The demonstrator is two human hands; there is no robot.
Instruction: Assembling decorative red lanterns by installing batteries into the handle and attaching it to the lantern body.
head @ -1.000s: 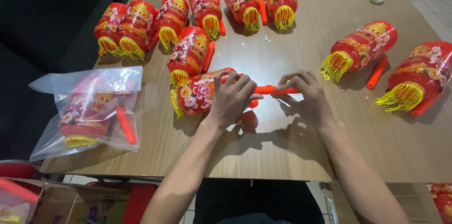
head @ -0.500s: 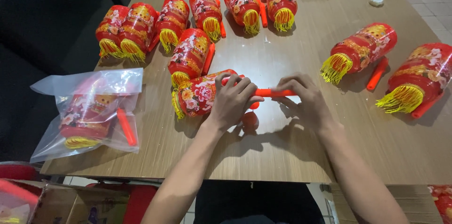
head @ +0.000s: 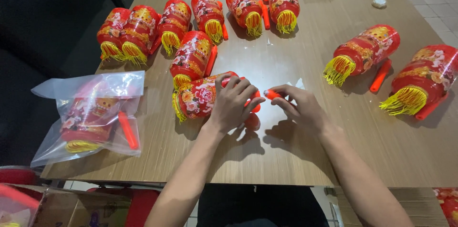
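Leftmost, a clear plastic bag (head: 90, 112) lies near the bench (head: 296, 160) edge, holding one red lantern and an orange stick. Behind it, a row of red-and-gold lanterns (head: 143, 29) with yellow tassels runs along the far side, lying on their sides, some touching. One more lantern (head: 192, 57) sits just in front of that row with an orange handle beside it.

Next, centre: my left hand (head: 234, 105) lies over the red lantern (head: 200, 97) I'm working on. That lantern is on its side on the bench, tassel end pointing left, right in front of me. Left grip is pressed down around the lantern's right end, fingers curled over it, thumb side hidden. An orange cap piece shows under my palm, touching the bench.

Just right of that, my right hand (head: 300, 107) pinches the orange handle stick (head: 272, 95) between thumb and fingertips; only the stick's rounded left tip shows. It points toward the lantern, close to my left fingers; can't tell if it touches the lantern.

Further right, two more lanterns (head: 362, 52) lie well apart from my hands, each with an orange stick beside it. A small white round thing (head: 379, 2) sits far back right.
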